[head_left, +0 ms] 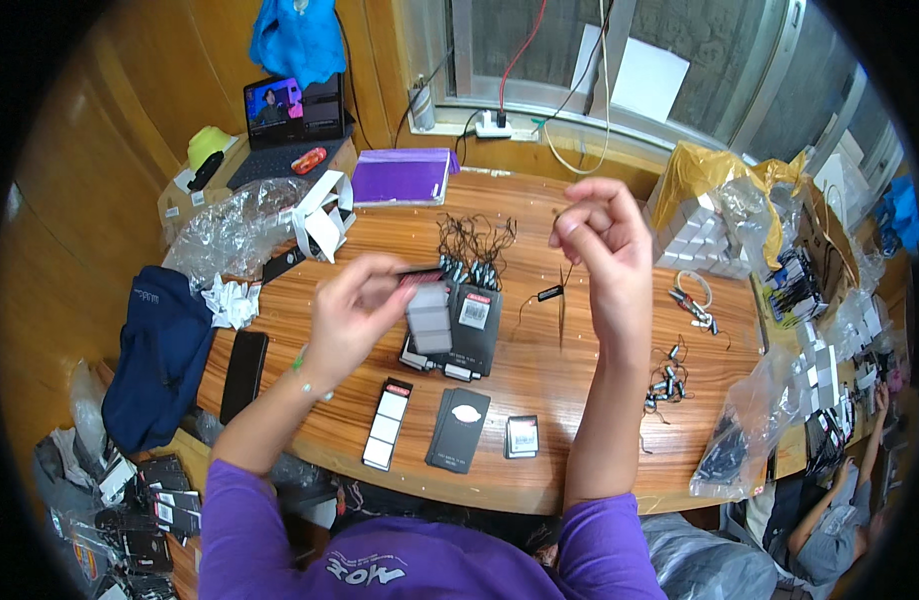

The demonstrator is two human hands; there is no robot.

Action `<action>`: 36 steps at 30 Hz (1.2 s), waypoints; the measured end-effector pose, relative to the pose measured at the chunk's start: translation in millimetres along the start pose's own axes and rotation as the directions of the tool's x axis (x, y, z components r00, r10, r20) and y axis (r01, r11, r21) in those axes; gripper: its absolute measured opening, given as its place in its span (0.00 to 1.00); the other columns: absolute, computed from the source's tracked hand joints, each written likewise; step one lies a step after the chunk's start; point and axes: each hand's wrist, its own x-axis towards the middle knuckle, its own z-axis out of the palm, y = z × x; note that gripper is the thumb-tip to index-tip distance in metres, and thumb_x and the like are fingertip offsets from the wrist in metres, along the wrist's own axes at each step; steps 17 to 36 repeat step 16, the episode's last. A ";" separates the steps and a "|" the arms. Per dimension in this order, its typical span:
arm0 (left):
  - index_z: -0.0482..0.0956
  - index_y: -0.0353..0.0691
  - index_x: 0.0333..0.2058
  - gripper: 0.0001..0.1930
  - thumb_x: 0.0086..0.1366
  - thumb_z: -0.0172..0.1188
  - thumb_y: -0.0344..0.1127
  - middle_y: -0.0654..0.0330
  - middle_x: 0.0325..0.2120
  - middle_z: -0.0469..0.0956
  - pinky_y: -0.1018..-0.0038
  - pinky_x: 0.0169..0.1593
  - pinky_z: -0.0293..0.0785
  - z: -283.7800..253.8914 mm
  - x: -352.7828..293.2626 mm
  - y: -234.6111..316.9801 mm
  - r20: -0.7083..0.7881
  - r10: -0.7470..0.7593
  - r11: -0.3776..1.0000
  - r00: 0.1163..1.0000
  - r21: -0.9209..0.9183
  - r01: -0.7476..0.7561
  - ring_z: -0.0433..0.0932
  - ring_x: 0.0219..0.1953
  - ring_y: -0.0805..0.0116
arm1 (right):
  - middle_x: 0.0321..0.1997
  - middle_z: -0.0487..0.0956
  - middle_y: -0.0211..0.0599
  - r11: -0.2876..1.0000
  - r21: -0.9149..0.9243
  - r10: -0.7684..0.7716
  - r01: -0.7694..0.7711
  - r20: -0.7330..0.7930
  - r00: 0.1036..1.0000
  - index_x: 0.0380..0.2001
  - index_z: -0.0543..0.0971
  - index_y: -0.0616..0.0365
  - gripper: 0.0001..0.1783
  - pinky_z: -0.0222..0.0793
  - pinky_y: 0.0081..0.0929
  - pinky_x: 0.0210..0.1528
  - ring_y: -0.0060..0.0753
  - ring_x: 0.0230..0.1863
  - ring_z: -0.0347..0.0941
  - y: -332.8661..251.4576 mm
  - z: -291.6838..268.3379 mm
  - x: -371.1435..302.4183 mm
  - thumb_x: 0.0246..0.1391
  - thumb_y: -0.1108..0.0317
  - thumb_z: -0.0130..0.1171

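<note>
Raised over the middle of the table, my left hand [358, 305] is closed on a blurred hang tag [430, 325] with a dark and red top and pale panels. My right hand [608, 235], higher up, pinches a thin black hang-tag string with a small black toggle [550, 293] dangling below it. Beneath the left hand's tag lies a pile of black hang tags [480, 340], with a tangle of black strings [477, 245] behind. Nearer me are black and white panelled tags [388, 425], plain black tags [458, 430] and small square tags [522, 438].
A black phone [244, 375] lies at the left, near crumpled paper [232, 302]. Behind stand a laptop [295, 120] and a purple notebook [402, 178]. More strings [667, 385], a plastic bag [745, 440] and white boxes [702, 235] are at the right. Another person [840, 520] sits at lower right.
</note>
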 end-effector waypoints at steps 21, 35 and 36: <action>0.74 0.32 0.40 0.12 0.55 0.58 0.24 0.56 0.31 0.79 0.80 0.37 0.74 50.4 63.3 -1.7 0.090 0.181 0.984 0.979 -0.012 -0.180 0.78 0.33 0.73 | 0.18 0.71 0.32 0.836 -0.549 -0.020 0.004 -0.024 1.000 0.39 0.67 0.59 0.14 0.61 0.18 0.25 0.21 0.19 0.64 23.7 24.8 1.9 0.46 0.80 0.51; 0.74 0.32 0.40 0.12 0.55 0.58 0.24 0.56 0.31 0.79 0.80 0.37 0.74 50.4 63.3 -1.7 0.090 0.181 0.984 0.979 -0.012 -0.180 0.78 0.33 0.73 | 0.18 0.71 0.32 0.836 -0.549 -0.020 0.004 -0.024 1.000 0.39 0.67 0.59 0.14 0.61 0.18 0.25 0.21 0.19 0.64 23.7 24.8 1.9 0.46 0.80 0.51; 0.74 0.32 0.40 0.12 0.55 0.58 0.24 0.56 0.31 0.79 0.80 0.37 0.74 50.4 63.3 -1.7 0.090 0.181 0.984 0.979 -0.012 -0.180 0.78 0.33 0.73 | 0.18 0.71 0.32 0.836 -0.549 -0.020 0.004 -0.024 1.000 0.39 0.67 0.59 0.14 0.61 0.18 0.25 0.21 0.19 0.64 23.7 24.8 1.9 0.46 0.80 0.51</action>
